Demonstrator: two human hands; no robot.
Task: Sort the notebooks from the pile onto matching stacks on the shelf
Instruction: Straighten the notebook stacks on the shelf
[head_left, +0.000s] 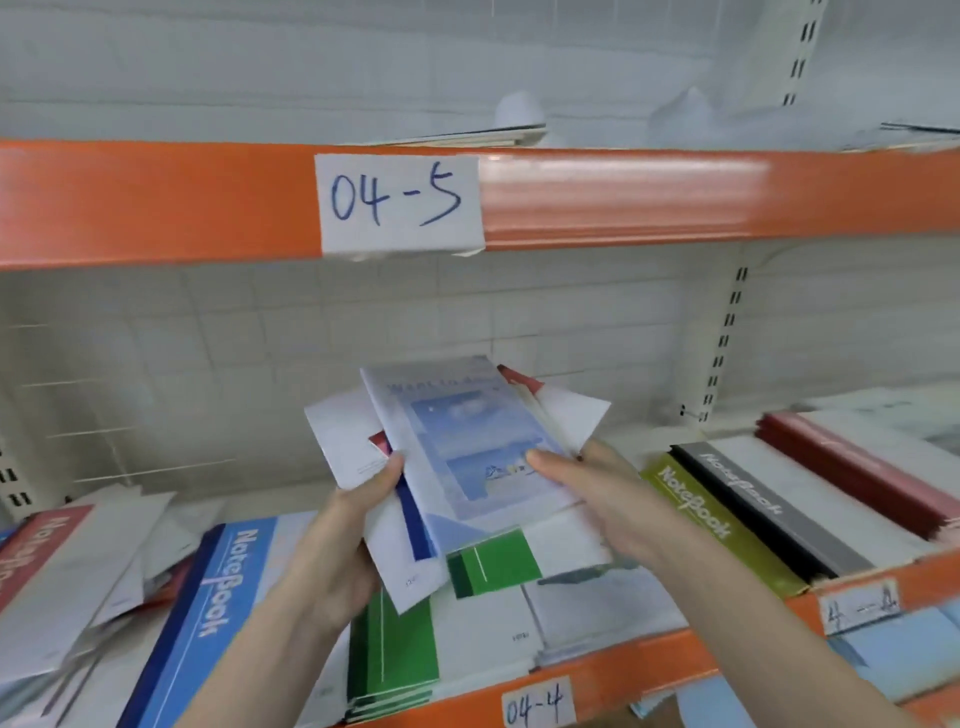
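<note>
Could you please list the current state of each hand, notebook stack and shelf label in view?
left hand: grips a fanned bundle of notebooks
right hand: grips the sky-cover notebook
sky-cover notebook: held up, frontmost of the bundle
blue Notebook stack: lying flat on the shelf
green stack: flat at the shelf edge
olive Notebook stack: flat, beside a grey one
04-5 label: stuck on the upper beam

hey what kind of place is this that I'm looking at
Probably a stockroom or stationery warehouse. Orange shelf beams carry handwritten location labels, and stacks of notebooks lie flat on the shelf for sorting, not display.
</note>
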